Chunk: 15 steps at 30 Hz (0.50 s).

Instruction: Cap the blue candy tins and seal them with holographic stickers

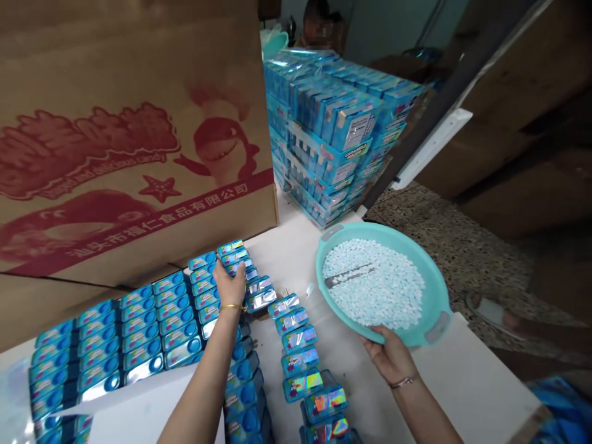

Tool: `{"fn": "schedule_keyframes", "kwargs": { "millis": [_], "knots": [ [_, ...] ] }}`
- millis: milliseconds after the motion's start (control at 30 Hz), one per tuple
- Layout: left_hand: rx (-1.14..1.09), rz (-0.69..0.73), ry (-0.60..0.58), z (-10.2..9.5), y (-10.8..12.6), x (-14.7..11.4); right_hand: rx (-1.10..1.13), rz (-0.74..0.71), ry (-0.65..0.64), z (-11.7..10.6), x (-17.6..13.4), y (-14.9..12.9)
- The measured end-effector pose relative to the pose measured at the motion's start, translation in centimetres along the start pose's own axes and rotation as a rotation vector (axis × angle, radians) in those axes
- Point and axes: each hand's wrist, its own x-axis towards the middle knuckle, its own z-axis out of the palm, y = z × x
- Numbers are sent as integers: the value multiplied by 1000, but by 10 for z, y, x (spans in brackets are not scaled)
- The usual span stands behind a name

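Note:
My left hand (230, 287) reaches into the rows of small blue candy cases (235, 256), its thumb and fingers on either side of one case. The hand hides part of that case. My right hand (391, 357) grips the near rim of a turquoise plastic basin (437, 290), thumb at the edge and fingers under it. Small pale candies (393, 283) fill the basin. A flat, dark-edged scoop or strip (349, 274) lies half buried among them. Between my hands, a slanting line of cases with shiny labels (298, 337) runs toward me.
A large printed cardboard carton (139, 123) stands behind the cases. Stacked, film-wrapped blue boxes (333, 135) rise behind the basin, near a slanting dark post (430, 105). A white sheet or box (152, 404) covers some near cases. A person (319, 28) is at the back.

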Motion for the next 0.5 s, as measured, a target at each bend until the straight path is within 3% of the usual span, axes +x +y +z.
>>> {"fn": "schedule_keyframes", "kwargs": {
  "millis": [67, 167, 500],
  "knots": [
    [34, -2, 11, 0, 0, -2, -15, 49, 60, 9, 5, -7],
    [63, -30, -5, 1, 0, -5, -31, 57, 52, 18, 11, -13],
    [18, -97, -66, 18, -6, 3, -25, 68, 34, 17, 14, -12]
  ]
}}
